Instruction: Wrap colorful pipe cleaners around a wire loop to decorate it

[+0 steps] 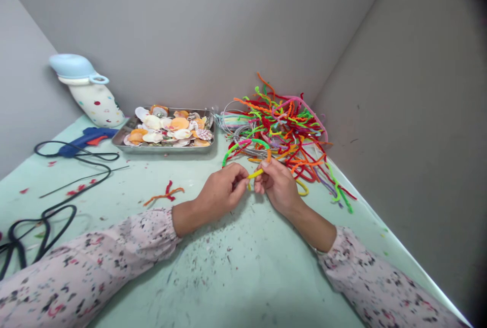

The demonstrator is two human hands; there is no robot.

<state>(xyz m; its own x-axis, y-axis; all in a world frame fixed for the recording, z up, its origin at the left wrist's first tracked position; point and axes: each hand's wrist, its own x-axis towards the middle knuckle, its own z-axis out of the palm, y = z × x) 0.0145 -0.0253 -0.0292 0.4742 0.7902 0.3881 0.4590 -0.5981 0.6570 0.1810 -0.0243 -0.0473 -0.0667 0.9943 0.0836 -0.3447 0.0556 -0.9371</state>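
Observation:
Between my hands is a ring wrapped in pipe cleaners (242,142), its arc showing green, pink and orange stretches. A yellow pipe cleaner (256,173) runs from the fingers of one hand to the other at the ring's near side. My left hand (224,186) is closed, thumb and forefinger pinching the yellow end. My right hand (279,183) pinches the ring where orange meets yellow, its other fingers curled. The lower left of the ring is hidden behind my left hand. Just beyond lies a tangled heap of colourful pipe cleaners (289,120).
A metal tray (167,150) of seashells (180,124) stands at the back. To its left are a blue glue gun (78,144), its black cord (102,179) and a white bottle (95,102). Red and orange pipe cleaner scraps (166,195) lie left of my hands. Grey walls enclose the table.

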